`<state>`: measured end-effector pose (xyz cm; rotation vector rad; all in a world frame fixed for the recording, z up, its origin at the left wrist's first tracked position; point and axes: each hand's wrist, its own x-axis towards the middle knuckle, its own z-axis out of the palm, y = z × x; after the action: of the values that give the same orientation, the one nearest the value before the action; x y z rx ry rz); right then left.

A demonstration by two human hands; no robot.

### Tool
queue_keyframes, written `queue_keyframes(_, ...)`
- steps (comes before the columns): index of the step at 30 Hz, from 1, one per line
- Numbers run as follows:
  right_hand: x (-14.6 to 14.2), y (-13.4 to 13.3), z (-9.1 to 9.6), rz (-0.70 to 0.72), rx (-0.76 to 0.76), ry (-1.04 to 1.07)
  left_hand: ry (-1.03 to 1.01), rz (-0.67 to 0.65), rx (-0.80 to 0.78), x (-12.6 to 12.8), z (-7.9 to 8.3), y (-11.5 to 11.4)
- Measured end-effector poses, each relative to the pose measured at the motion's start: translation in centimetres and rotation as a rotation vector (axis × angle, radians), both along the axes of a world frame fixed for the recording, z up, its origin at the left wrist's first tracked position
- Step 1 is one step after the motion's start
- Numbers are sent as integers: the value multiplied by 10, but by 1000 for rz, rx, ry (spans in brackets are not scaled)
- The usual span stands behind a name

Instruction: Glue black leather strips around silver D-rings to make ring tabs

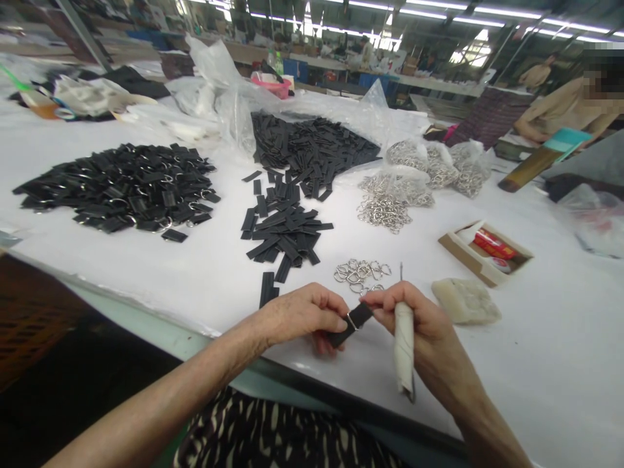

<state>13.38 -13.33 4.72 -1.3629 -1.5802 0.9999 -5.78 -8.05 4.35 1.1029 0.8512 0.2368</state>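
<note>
Over the table's front edge, my left hand (305, 315) pinches a short black strip (359, 315) threaded through a metal D-ring (351, 322). My right hand (419, 315) touches the strip's far end with thumb and fingertip. A thin metal tool with a white-wrapped handle (403, 351) is also gripped in that hand, its narrow tip pointing up and away. Just beyond my hands lies a small group of loose metal rings (358, 272). Several flat black strips (287, 237) are heaped farther off, to the left of the rings.
Left on the white table is a pile of black strips with rings (141, 188). A larger strip heap (312, 149) spills from clear plastic at the back. Bagged rings (390, 195), an open box (487, 253) and a pale block (465, 301) stand right. Another person (570, 107) sits far right.
</note>
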Motion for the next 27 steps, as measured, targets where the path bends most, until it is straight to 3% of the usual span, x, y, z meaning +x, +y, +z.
queue_keyframes(4, 1, -9, -6, -137, 192, -39, -107, 197, -109, 1, -3, -8)
queue_keyframes(9, -12, -17, -19, 7, 457, -212, -198, 417, -201, 6, -7, -21)
queue_keyframes(14, -24, -8, -22, 93, 652, -305, -299, 658, -228, 12, -6, -31)
queue_keyframes(20, -28, -4, -21, 105, 701, -374, -311, 786, -269, 13, -7, -37)
queue_keyframes(27, -30, -3, -23, 126, 763, -465, -400, 777, -311, 13, -12, -38)
